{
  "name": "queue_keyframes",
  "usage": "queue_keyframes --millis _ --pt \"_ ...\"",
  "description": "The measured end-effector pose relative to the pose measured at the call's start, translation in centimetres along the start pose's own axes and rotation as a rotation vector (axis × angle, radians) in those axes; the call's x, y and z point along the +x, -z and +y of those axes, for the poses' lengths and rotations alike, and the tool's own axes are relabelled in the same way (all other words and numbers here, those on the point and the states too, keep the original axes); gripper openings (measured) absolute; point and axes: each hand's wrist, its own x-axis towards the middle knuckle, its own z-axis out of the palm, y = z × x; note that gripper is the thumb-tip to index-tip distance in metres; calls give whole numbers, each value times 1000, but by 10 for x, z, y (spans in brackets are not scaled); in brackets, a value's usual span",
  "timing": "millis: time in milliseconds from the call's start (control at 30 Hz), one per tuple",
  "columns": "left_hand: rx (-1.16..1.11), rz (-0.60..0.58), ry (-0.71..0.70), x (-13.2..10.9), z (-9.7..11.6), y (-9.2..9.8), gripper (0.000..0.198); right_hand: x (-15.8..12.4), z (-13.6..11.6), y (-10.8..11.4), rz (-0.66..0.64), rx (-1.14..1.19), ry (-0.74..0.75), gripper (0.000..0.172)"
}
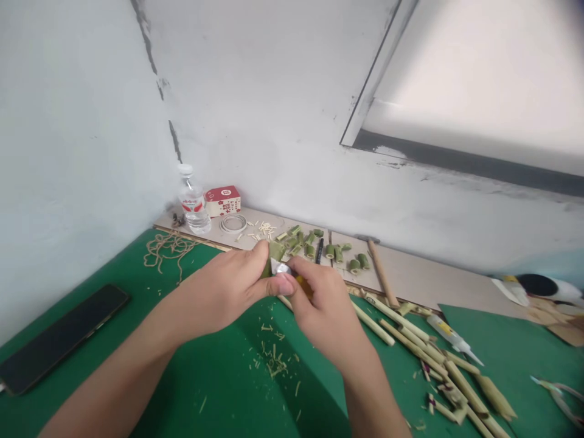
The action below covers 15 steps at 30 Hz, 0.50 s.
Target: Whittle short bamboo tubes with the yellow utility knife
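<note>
My left hand point(223, 292) is closed around a green bamboo piece point(275, 250), held up over the green mat. In my right hand point(323, 301) is a utility knife point(283, 268) with a silvery head and a yellow handle, mostly covered by my fingers. Its blade rests against or very near the bamboo; exact contact is hard to see. My left thumb lies on top of the piece, and my right thumb presses by the knife's head. Thin bamboo shavings point(276, 364) are scattered on the mat below both hands.
Behind my hands, a ledge bears cut bamboo sections point(310, 250), a black marker point(320, 250), a hammer point(382, 274), a water bottle point(195, 204) and a red box point(223, 201). Bamboo sticks point(424, 347) and a glue bottle point(451, 337) lie right; twine point(168, 248) and a phone point(64, 337) left.
</note>
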Motion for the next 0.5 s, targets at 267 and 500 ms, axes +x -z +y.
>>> queue_keyframes --millis 267,500 --pt "-16 21 -8 1 3 -4 50 1 1 -4 65 1 3 42" --pt "8 45 9 6 8 -6 51 2 2 -8 127 2 -19 39"
